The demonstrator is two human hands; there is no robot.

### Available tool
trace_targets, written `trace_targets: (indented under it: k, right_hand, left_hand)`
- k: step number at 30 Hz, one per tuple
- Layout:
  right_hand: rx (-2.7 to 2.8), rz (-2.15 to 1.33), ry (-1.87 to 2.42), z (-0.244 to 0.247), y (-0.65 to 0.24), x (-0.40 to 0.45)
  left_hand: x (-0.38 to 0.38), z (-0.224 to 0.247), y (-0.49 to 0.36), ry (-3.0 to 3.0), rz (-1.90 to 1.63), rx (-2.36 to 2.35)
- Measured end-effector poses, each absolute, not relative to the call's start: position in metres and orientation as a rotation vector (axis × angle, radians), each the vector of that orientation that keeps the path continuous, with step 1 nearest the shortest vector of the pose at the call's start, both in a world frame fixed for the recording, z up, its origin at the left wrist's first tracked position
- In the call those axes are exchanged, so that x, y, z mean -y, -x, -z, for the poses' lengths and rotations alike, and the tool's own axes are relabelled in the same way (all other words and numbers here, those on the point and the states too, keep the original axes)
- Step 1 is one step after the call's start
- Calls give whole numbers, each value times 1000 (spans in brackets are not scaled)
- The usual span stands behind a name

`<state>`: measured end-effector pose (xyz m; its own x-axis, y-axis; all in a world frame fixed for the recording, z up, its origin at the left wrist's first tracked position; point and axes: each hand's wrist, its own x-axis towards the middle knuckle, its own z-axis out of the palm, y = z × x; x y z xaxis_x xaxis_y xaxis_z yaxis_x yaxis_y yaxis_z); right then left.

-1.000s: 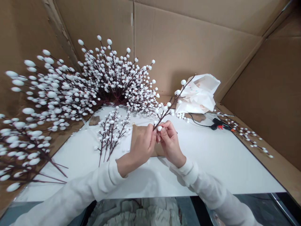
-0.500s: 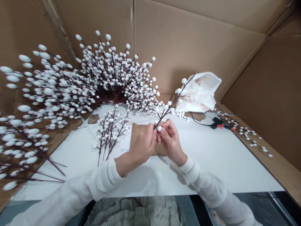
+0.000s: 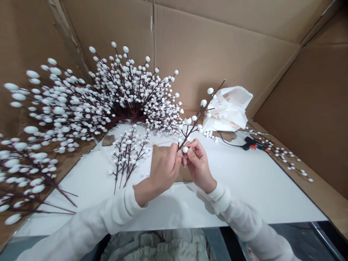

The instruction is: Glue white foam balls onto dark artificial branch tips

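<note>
**Berry branch rising up and right from a two-hand pinch**

Cut twigs lying left of centre, near the far edge of the white board. Left hand closed on the stem's lower end, above brown paper. Long axis slanting from that grip up and right, over the far edge, on the right hand's side. Right hand just beside, fingertips closed on a white berry. Farther right, white plastic bag at the far edge, then a glue gun. Branch tip slightly higher than a moment earlier.
</note>
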<state>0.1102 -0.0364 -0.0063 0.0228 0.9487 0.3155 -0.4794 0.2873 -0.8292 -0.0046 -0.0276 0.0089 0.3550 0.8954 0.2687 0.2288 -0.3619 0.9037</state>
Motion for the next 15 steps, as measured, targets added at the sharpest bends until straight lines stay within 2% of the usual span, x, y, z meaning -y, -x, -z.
trace_targets:
  k: [7,15]
  right_hand:
    - [1056,-1140,527,10,-113,32]
    - [1564,-854,785,9,-128,27]
  left_hand:
    - [26,-13,9,-1762,-1000,-951]
    - [7,-13,11,-1530,-1118,-959]
